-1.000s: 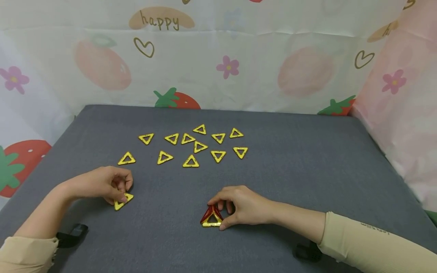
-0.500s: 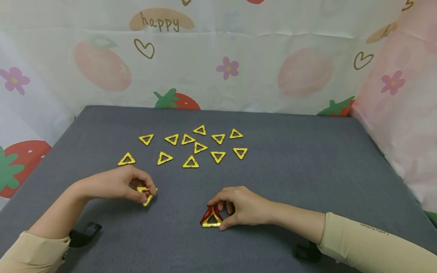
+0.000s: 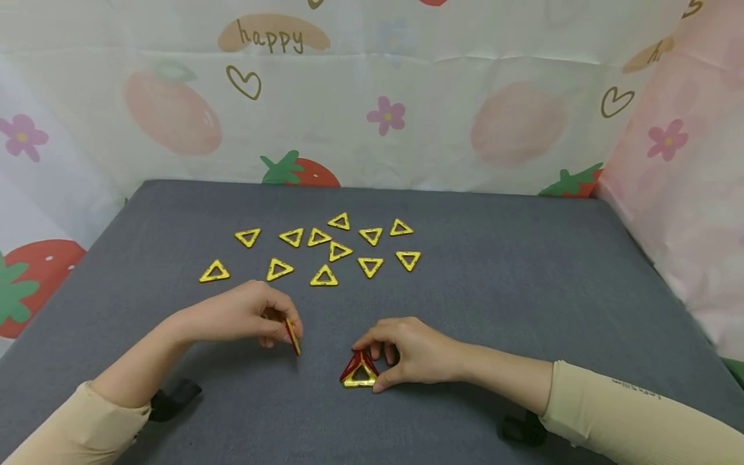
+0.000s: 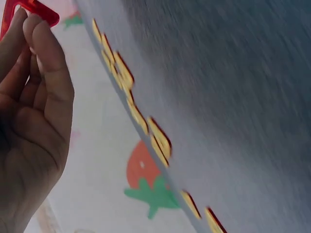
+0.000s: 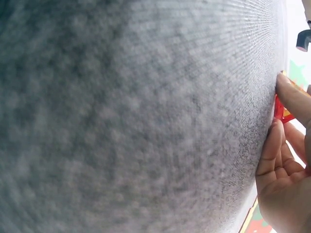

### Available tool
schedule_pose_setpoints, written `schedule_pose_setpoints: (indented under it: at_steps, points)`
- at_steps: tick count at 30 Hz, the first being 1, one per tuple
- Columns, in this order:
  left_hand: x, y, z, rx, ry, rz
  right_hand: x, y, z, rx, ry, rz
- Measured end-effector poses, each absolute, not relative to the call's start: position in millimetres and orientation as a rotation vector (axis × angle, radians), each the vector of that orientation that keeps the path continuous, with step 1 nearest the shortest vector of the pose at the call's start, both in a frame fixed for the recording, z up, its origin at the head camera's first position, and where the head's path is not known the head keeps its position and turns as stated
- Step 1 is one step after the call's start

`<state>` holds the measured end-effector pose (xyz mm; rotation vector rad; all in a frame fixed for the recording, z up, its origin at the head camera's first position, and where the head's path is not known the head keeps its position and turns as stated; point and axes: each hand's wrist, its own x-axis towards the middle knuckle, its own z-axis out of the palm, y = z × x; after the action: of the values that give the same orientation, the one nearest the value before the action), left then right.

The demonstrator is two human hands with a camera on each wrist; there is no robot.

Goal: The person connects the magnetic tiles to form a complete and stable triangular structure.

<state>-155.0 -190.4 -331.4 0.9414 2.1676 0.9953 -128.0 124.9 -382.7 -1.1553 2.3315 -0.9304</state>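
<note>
My left hand [image 3: 252, 316] pinches a triangular magnetic tile [image 3: 293, 337] between thumb and fingers. Turned nearly edge-on in the head view, the tile stands upright, left of my right hand. Its red side [image 4: 46, 13] shows past the fingertips in the left wrist view. On the near part of the table, my right hand [image 3: 415, 352] steadies a small peaked structure of red and yellow triangular tiles [image 3: 358, 383], the index finger at its top and the thumb at its lower right corner. Fingers partly cover its red part [image 5: 278, 109] in the right wrist view.
Several hollow yellow triangular tiles [image 3: 324, 283] lie scattered flat across the middle and back of the grey cloth-covered table [image 3: 523, 278]. A printed fabric backdrop [image 3: 436, 84] rises behind the table's far edge. Dark wrist devices [image 3: 177, 399] hang under both forearms.
My left hand has lifted its triangular tile from the left of the table, carried it right towards the structure, and turned it from flat to upright. My right hand keeps its place.
</note>
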Motion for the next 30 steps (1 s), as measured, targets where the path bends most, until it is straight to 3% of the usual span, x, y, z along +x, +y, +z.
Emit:
schedule_pose_setpoints:
  at_steps: [11, 30]
  points:
    - [-133.0, -141.5, -338.7, 1.160, 2.235, 1.007, -129.5, 123.0, -384.3, -1.146, 2.349, -0.892]
    - [-92.8, -100.4, -346.1, 1.123, 2.516, 0.873, -128.1, 124.1, -381.8, -1.117, 2.339, -0.920]
